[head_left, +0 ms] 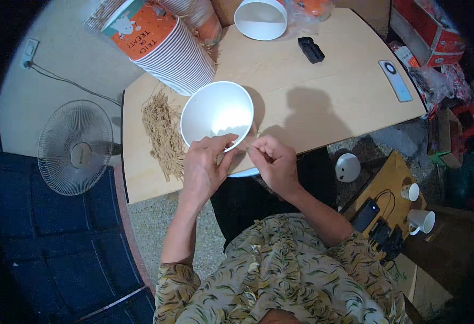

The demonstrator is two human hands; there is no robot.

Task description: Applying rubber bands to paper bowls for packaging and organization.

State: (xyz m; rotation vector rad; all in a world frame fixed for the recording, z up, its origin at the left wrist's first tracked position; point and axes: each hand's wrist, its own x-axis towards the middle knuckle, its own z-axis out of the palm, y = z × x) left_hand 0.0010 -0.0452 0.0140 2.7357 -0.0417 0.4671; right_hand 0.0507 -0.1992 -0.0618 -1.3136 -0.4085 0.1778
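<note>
The paper bucket point(202, 108) is showing plain white inside. The bucket stack point(185, 62) is displaying orange with a teal patch and a white cartoon figure, its nested rims making white stripes. Twisted paper cords point(162, 137) are adding straw tan, and the tabletop point(269, 86) is showing pale beige. The shirt point(280, 254) is carrying dark, green and yellow leaf-like strokes over cream; the trousers point(312, 178) are showing black. Speckles are dotting the grey floor point(207, 232), and the mug point(421, 221) is gleaming white.
</note>
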